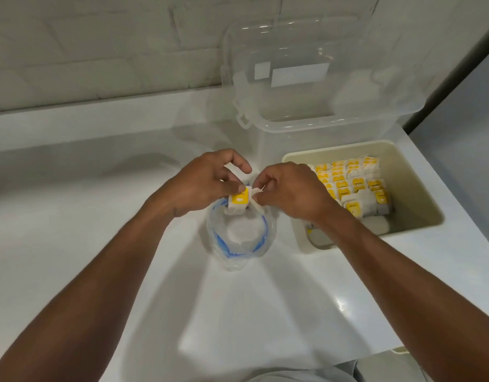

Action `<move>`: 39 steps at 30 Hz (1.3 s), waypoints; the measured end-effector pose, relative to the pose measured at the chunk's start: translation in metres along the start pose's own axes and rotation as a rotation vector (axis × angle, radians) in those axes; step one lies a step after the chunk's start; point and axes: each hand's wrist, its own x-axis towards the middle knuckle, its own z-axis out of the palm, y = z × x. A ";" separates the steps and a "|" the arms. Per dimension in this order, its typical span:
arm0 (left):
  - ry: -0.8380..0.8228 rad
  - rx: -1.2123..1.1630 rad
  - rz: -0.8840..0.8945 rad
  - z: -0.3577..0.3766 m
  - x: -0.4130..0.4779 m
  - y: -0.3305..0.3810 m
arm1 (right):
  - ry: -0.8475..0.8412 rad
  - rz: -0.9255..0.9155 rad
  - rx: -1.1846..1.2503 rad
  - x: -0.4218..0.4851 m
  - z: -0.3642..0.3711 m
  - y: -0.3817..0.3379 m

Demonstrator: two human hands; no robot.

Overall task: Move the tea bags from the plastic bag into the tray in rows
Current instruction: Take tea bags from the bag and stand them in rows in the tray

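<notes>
your left hand (207, 183) and right hand (293, 191) meet near the middle of the view, just above the mouth of the plastic bag (232, 253). your left hand pinches one tea bag (239, 201) between thumb and fingers, with the yellow tag facing you and your index finger curled over the top. your right hand, at 3 o'clock of that tea bag, pinches a thin white strip (257, 206) that comes off it. whether the strip is string or paper cannot be told. the fingertips of your two hands are almost touching.

the plastic bag lies on the white counter (100, 216) at 6 o'clock of your hands. it is clear, its mouth is open, and a blue zip rim runs round it. what lies inside it is too blurred to make out.

at 3 o'clock of the bag sits the cream tray (420, 194), and your right forearm crosses its near left corner. inside it the tea bags (345, 183) stand in rows with yellow tags up, packed toward the tray's left side. at 12 o'clock of the tray stands a clear plastic container (306, 117), close to the white brick wall (100, 51).
</notes>
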 end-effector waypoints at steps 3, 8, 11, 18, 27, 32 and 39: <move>0.201 0.145 0.007 0.000 0.003 -0.002 | -0.180 -0.028 0.216 -0.005 -0.004 -0.001; 0.100 -0.047 0.017 0.001 0.000 -0.005 | -0.193 -0.034 0.213 -0.003 -0.004 0.000; 0.050 -0.096 0.022 0.004 -0.001 -0.004 | 0.011 -0.025 -0.100 0.003 0.001 0.008; 0.214 0.205 -0.002 0.005 0.001 -0.007 | -0.052 -0.040 0.010 0.002 0.000 0.015; 0.190 0.248 0.015 0.009 -0.004 -0.008 | -0.041 -0.020 0.033 -0.003 -0.001 0.015; 0.131 0.160 0.070 0.009 -0.007 0.002 | -0.011 -0.030 0.074 -0.008 -0.011 0.019; 0.134 0.251 0.105 0.026 -0.001 0.032 | -0.034 -0.030 0.105 -0.014 -0.051 0.045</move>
